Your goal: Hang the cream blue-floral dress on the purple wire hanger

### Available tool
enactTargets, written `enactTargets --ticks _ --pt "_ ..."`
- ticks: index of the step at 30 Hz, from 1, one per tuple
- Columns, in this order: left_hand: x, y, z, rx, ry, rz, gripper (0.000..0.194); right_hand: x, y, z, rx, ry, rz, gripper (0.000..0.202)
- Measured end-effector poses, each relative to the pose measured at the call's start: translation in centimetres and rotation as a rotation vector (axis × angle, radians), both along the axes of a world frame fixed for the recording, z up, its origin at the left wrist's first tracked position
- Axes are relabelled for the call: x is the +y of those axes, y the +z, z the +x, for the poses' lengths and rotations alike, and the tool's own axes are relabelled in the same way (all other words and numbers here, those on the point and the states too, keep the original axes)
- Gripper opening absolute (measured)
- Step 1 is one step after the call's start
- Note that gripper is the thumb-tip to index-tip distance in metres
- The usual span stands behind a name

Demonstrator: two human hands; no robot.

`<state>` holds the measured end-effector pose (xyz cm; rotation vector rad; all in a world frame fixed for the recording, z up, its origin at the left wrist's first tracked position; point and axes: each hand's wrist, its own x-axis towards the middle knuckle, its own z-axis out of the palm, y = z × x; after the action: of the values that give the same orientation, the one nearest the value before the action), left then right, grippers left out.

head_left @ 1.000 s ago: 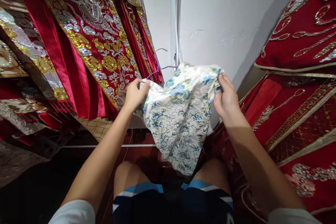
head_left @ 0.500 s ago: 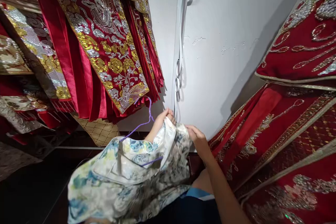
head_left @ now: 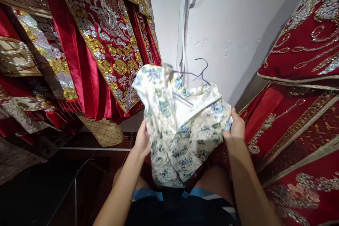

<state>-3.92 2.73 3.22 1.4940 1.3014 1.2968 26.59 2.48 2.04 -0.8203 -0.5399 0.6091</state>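
A white garment (head_left: 185,137) with blue and yellow-green flowers is held up in front of me, its wrap-style neckline facing me. A thin purple hanger (head_left: 202,72) sits inside its neck, the hook sticking up above the collar. My left hand (head_left: 143,139) grips the garment's left side, the fingers partly hidden behind the cloth. On the other side my right hand (head_left: 235,125) is closed around the edge near the right sleeve, thumb in front. The upper left shoulder is blurred by motion.
Red embroidered garments (head_left: 113,46) with gold and silver hang at the left. More red beaded garments (head_left: 299,113) hang close on the right. A white wall (head_left: 225,24) with a pale hanging strap (head_left: 184,17) stands ahead. A metal rail (head_left: 95,149) runs low at left.
The garment has been turned and raised upright, its neck and hanger now at the top. My left hand came out from the cloth to its left side; my right hand moved right.
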Motion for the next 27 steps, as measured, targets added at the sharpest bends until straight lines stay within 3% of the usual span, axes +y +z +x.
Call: enactTargets --ticks 4,6,9,12,16,20,21,22,23,25,27 --pt "-0.6 -2.7 -0.6 -0.506 -0.173 -0.206 0.044 3.9 2.8 0.7 -0.139 0.028 0.01 0.045" --pt "-1.0 -3.7 -0.1 -0.573 -0.17 -0.257 0.042 4.6 3.2 0.2 -0.217 0.049 -0.032 0.048" --pt "-2.0 -4.9 1.1 -0.576 -0.124 -0.277 0.054 3.9 2.5 -0.4 -0.325 0.076 -0.082 0.048" --pt "-2.9 -6.3 1.8 -0.547 -0.096 -0.305 0.055 2.2 0.6 0.2 -0.357 0.011 -0.11 0.048" --pt "-3.6 -8.4 2.5 -0.514 -0.06 -0.286 0.054 -0.3 -3.1 0.5 -0.248 -0.192 -0.127 0.043" --pt "-4.4 -9.3 4.2 -0.488 -0.053 -0.231 0.055 -3.7 -8.0 -4.1 -0.193 -0.489 -0.177 0.029" --pt "-4.6 -9.4 4.7 -0.484 -0.068 -0.217 0.055 -4.5 -9.0 -5.8 -0.208 -0.469 -0.218 0.026" --pt "-4.9 -9.4 5.1 -0.482 -0.088 -0.2 0.054 -5.3 -9.7 -7.4 -0.221 -0.35 -0.257 0.023" --pt "-5.1 -9.3 5.5 -0.48 -0.11 -0.181 0.054 -5.9 -10.1 -8.9 -0.256 -0.138 -0.281 0.026" --pt "-5.3 -9.2 6.0 -0.469 -0.14 -0.15 0.054 -6.5 -10.0 -10.9 -0.413 0.282 -0.318 0.036" --pt "-5.5 -9.1 6.0 -0.442 -0.162 -0.135 0.052 -6.6 -9.0 -11.7 -0.564 0.471 -0.344 0.043"
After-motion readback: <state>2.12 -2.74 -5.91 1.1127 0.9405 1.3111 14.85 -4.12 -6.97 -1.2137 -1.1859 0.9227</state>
